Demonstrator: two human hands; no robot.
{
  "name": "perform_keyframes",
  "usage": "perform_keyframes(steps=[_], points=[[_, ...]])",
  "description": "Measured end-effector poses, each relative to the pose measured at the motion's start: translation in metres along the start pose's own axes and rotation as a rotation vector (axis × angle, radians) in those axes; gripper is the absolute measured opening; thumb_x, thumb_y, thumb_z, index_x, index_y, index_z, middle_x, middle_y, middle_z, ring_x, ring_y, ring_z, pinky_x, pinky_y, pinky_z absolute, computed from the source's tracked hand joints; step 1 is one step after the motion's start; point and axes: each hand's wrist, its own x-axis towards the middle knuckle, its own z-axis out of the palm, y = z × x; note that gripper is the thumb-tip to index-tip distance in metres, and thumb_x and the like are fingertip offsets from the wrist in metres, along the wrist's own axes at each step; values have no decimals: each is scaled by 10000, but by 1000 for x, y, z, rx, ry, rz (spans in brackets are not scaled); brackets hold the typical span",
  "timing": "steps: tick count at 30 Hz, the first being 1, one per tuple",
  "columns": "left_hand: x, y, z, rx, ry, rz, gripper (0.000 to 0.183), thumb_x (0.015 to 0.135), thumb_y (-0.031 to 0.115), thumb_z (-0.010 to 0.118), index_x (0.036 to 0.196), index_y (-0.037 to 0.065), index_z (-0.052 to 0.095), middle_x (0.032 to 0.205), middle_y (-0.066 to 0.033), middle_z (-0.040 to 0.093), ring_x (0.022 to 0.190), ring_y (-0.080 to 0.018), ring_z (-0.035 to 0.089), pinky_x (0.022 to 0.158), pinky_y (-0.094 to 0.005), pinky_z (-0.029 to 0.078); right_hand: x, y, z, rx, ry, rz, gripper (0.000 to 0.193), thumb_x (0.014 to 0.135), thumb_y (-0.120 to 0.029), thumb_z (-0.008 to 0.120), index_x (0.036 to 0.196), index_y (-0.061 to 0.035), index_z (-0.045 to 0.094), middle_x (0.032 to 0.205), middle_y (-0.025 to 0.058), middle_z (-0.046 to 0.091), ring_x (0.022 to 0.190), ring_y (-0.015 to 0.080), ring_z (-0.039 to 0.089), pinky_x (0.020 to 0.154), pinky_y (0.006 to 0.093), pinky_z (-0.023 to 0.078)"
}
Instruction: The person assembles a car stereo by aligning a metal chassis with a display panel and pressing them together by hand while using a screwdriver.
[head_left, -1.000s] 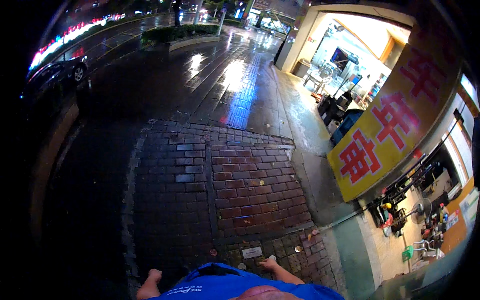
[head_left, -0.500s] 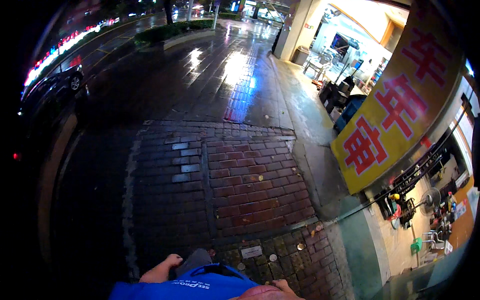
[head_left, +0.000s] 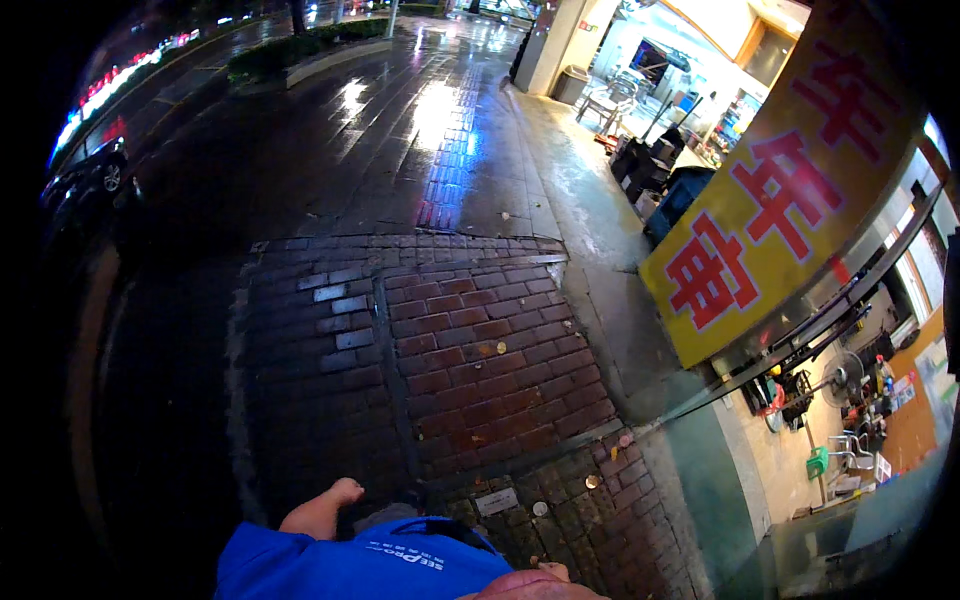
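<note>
Swinging low at my left side, my left hand has its fingers curled into a loose fist. Nothing sticks out of it. My right hand shows only in part past the blue shirt, and its fingers are too small and dark to make out. Neither hand touches anything around it. Below both lies wet brick paving with a few fallen leaves.
A yellow banner with large red characters hangs at the right by a glass-fronted shop. A lit, open shop with a chair and grey bin stands ahead right. A dark car is at far left; a hedge lies ahead.
The paving, banner and shops have shifted left and slightly up in view. My left hand has swung forward, showing more forearm; less of my right hand shows.
</note>
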Motion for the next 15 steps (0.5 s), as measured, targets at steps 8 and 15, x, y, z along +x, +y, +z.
perform_keyframes(steps=[8, 15], points=[[37, 23, -65, -204, 82, -46, 352, 846, 346, 586, 999, 60, 724, 992, -189, 693, 948, -352, 660, 845, -415, 516, 7, -46, 24, 501, -84, 88, 265, 902, -194, 658, 1030, 38, 646, 796, 122, 646, 624, 235, 655, 546, 402, 556], [36, -50, -67, 83, -96, -182, 422, 902, 420, 564, 1002, 39, 717, 1062, -191, 676, 1027, -347, 632, 883, -419, 500, -33, -85, 51, 561, -37, 126, 234, 900, -172, 642, 996, 41, 651, 778, 100, 646, 632, 194, 632, 539, 345, 533]])
